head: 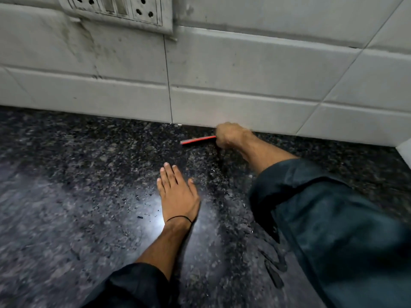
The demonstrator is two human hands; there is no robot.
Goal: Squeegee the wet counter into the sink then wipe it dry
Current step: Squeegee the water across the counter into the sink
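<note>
The job is at its first part. The dark speckled stone counter (77, 174) looks wet. It shines under the light, and small water drops (140, 217) sit near the middle. So the water is not all pushed off yet. No sink shows in this view, so I cannot tell how far the water has to go. No cloth shows either. I think the drying has not begun, and most of the work is left.

The thin red squeegee (198, 140) is at the back of the counter, just beside the white tiled wall (244, 85). It lies low against the stone. Its long side runs left to right, almost along the wall, and its free end points to the left. The other end is hidden inside the fist.

The right hand (231, 135) grips the squeegee, with its fingers curled tight around it. A dark blue sleeve (333, 218) covers that arm.

The left hand (178, 192) holds nothing. It rests flat on the counter, nearer to the person than the squeegee and apart from it. Its fingers (169, 174) are straight and close together and point at the wall. A thin black band (179, 217) goes round that wrist.

A grubby white socket plate (120, 10) sits high on the wall.
</note>
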